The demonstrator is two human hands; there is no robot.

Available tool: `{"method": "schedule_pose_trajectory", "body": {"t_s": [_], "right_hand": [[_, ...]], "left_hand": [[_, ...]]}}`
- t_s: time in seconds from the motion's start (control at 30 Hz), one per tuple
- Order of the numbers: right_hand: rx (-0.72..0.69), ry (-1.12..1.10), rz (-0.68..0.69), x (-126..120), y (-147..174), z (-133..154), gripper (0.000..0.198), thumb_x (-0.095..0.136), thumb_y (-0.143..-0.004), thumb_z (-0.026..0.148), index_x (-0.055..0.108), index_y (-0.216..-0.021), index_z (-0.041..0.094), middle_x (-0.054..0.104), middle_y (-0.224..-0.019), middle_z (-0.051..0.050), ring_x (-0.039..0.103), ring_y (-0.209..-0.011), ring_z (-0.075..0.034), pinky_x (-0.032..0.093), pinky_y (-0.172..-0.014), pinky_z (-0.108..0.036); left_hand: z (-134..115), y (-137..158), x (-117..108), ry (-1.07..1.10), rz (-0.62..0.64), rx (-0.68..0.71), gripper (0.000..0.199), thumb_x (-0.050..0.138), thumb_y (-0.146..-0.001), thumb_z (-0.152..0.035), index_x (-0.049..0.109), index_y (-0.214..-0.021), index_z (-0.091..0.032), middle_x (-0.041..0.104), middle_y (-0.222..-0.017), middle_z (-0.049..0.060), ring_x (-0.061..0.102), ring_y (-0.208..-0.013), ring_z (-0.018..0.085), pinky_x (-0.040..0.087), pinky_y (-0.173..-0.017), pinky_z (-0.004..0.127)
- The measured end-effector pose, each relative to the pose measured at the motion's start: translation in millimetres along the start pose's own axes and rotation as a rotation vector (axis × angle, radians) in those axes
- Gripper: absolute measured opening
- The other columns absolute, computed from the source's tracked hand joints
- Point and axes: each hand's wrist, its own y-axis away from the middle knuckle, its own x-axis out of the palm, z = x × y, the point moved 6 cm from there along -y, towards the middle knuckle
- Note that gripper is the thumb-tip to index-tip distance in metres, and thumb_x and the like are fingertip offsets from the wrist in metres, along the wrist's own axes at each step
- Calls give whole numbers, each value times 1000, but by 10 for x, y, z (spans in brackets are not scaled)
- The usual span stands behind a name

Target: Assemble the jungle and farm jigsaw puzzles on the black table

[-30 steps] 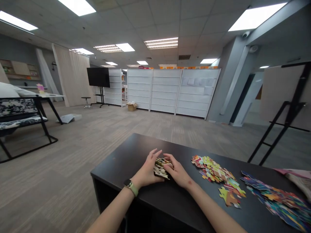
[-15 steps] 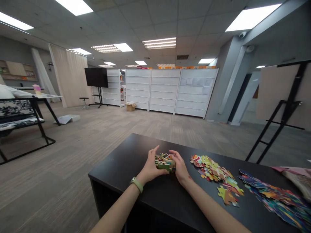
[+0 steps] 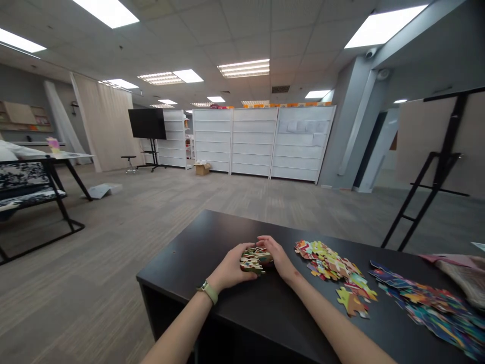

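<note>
Between my two hands is a stack of jigsaw puzzle pieces (image 3: 254,260), mostly edge-on, with green and cream showing. My left hand (image 3: 232,268), with a pale green watch band at the wrist, curls round the stack's left side, thumb along its near face. On the other side my right hand (image 3: 278,258) closes over the right end, fingers bent across the top. Right of my right hand lies a loose pile of yellow, red and green puzzle pieces (image 3: 329,265). Farther right spreads another pile of dark blue and multicoloured puzzle pieces (image 3: 428,303).
The black table (image 3: 189,253) ends at a left corner and a far edge. A pinkish bag or cloth (image 3: 460,275) lies at its right end. Beyond are a black easel-like stand (image 3: 432,177), white shelving (image 3: 253,141) and a chair (image 3: 30,179) at left.
My left fingers have come down and closed more over the stack, and the pieces have turned more edge-on. My right hand has shifted slightly. The view has moved a little.
</note>
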Motion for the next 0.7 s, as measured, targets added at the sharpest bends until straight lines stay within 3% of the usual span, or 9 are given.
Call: {"method": "schedule_pose_trajectory", "body": {"t_s": [0.13, 0.27, 0.37, 0.43, 0.53, 0.6, 0.7], "right_hand": [[-91, 47, 231, 138, 99, 118, 61, 74, -77, 53, 54, -126, 24, 64, -120, -8, 64, -110, -27, 49, -97, -41], [-131, 209, 201, 156, 112, 140, 41, 67, -84, 44, 64, -121, 25, 67, -120, -6, 63, -112, -26, 48, -101, -43], [-135, 269, 125, 106, 96, 150, 36, 67, -84, 41, 69, -116, 26, 70, -115, -6, 66, -105, -26, 51, -96, -43], [-73, 218, 117, 96, 97, 139, 34, 67, -83, 43, 69, -111, 23, 73, -103, -6, 70, -91, -25, 55, -86, -41], [43, 53, 212, 172, 124, 119, 36, 68, -83, 50, 64, -105, 21, 73, -85, -3, 71, -77, -23, 57, -73, -38], [81, -46, 280, 228, 144, 115, 39, 69, -82, 51, 60, -104, 21, 73, -85, -3, 71, -75, -22, 56, -71, -36], [79, -123, 307, 224, 140, 95, 40, 71, -81, 52, 57, -102, 21, 73, -97, -5, 70, -77, -20, 54, -71, -32]], "left_hand": [[-26, 52, -93, -48, 14, -28, 73, 86, -63, -25, 56, -129, -23, 63, -121, 6, 62, -108, 26, 49, -95, 38], [-18, 140, -246, -105, 20, -56, 66, 87, -62, -28, 58, -120, -21, 64, -113, 4, 63, -101, 24, 50, -90, 36], [16, 202, -372, -130, -6, -68, 57, 81, -64, -19, 58, -116, -21, 64, -111, 3, 63, -100, 23, 50, -90, 34], [36, 231, -425, -116, -15, -73, 55, 78, -65, -15, 57, -116, -20, 64, -112, 4, 63, -101, 22, 50, -91, 33], [39, 255, -429, -60, 14, -79, 64, 82, -64, -20, 54, -121, -20, 66, -114, 4, 64, -101, 23, 51, -91, 33], [20, 263, -400, -30, 51, -79, 72, 86, -62, -25, 53, -125, -21, 67, -114, 4, 65, -100, 23, 51, -90, 33], [-2, 269, -366, 6, 86, -95, 69, 86, -63, -28, 55, -123, -21, 69, -109, 3, 66, -96, 22, 51, -87, 31]]}}
